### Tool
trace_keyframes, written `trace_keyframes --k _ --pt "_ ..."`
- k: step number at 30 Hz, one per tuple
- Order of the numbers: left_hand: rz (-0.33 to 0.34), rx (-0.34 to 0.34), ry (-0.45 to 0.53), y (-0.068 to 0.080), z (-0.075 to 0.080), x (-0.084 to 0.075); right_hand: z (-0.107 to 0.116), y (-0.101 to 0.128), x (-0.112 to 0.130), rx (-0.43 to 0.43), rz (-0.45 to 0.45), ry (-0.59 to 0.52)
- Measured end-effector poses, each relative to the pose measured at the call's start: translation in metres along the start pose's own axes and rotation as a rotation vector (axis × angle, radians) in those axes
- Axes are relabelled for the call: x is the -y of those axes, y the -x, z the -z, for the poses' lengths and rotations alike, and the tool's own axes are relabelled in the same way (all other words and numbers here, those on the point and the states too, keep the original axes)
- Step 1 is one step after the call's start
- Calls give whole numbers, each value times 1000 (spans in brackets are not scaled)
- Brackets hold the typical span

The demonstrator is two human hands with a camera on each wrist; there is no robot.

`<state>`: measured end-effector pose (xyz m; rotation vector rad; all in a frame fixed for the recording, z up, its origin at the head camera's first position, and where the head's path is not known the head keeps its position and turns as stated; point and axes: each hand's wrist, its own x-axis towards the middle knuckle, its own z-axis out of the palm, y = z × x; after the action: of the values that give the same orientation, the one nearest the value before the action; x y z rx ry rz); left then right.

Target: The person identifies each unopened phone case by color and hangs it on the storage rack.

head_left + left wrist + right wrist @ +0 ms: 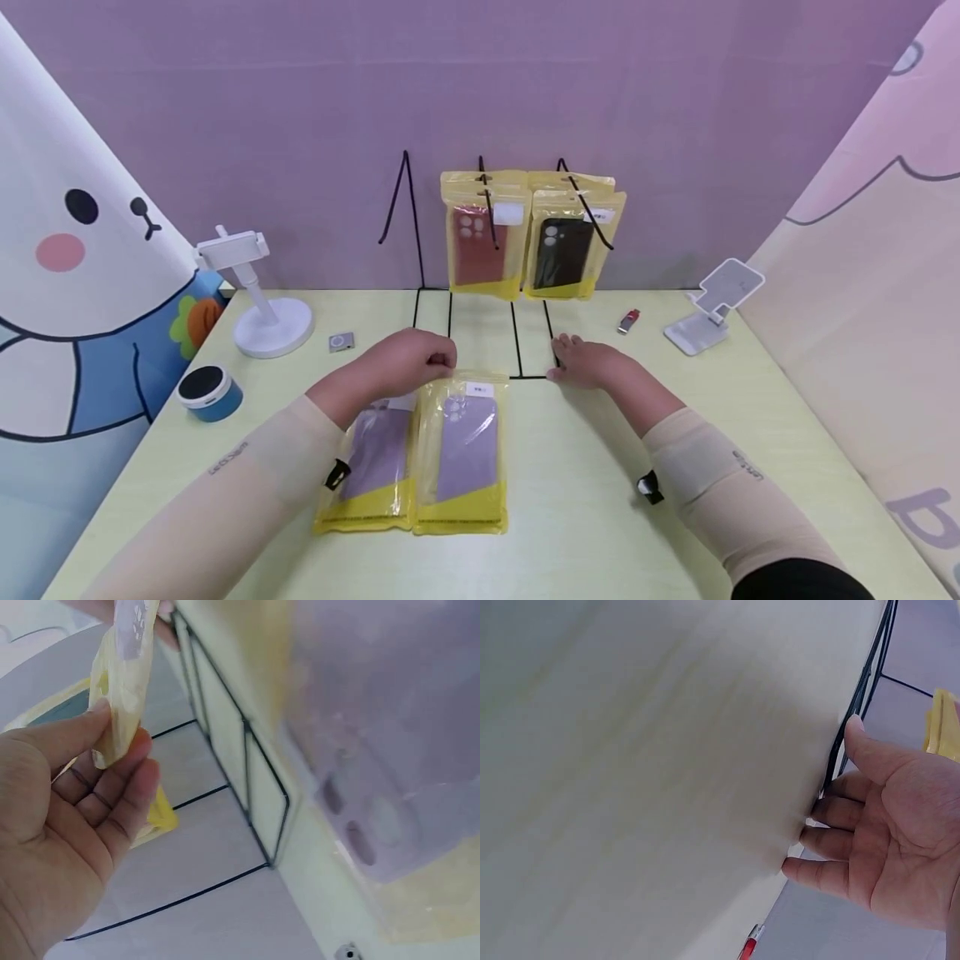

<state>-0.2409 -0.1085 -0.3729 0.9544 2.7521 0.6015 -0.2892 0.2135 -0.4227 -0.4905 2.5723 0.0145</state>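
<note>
The top edge of a yellow packet [463, 450] holding a lilac phone case is being pinched by the left hand [411, 360], just in front of the black wire rack [487, 333]; the pinch is hidden by the knuckles in the head view but is being shown plainly in the left wrist view, where thumb and curled fingers [124, 787] are closed on the packet's corner [120, 682]. A second lilac-case packet [367, 467] is lying flat beside the first, partly covered by the left forearm. The right hand [588, 360] is being rested on the table [600, 517] at the rack's front right corner; only the right wrist view is showing its palm [900, 832] open, fingers relaxed, holding nothing, with the fingertips against the table edge. On the rack's hooks, a packet with a red case [480, 237] and one with a black case [566, 246] are hanging. Right of the rack, a red USB stick [628, 320] is lying.
</note>
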Motion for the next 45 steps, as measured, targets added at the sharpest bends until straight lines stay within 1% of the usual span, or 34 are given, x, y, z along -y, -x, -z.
trace_keyframes --k 4,7,10,14,19,22,25,29,33,36,40,42,45 --pt "7 -15 92 7 13 -8 -1 -2 0 11 -13 -5" --pt "-4 -30 151 15 20 -14 0 -2 0 13 -10 -12" --pt "-25 -67 199 21 26 -19 1 -2 1 10 -7 -19" --pt "-56 -123 238 29 34 -26 2 -1 3 7 -12 -22" --pt "-74 -187 250 37 46 -32 2 2 3 3 -2 -36" --pt "-86 -249 226 40 54 -32 1 2 3 2 -5 -34" --pt "-80 -315 208 43 64 -30 2 2 3 3 -5 -19" --pt "-35 -382 197 48 77 -26 2 0 2 11 -13 -14" --pt "44 -448 207 53 89 -20 1 -1 2 13 -17 -13" --pt "116 -502 229 59 98 -19 1 0 2 11 -10 -8" --pt "188 -562 239 65 109 -20 1 -1 2 13 -14 -13" --pt "207 -581 229 67 114 -20 1 0 2 11 -15 -15" --pt "214 -603 215 67 119 -17 1 0 2 6 -15 -17"
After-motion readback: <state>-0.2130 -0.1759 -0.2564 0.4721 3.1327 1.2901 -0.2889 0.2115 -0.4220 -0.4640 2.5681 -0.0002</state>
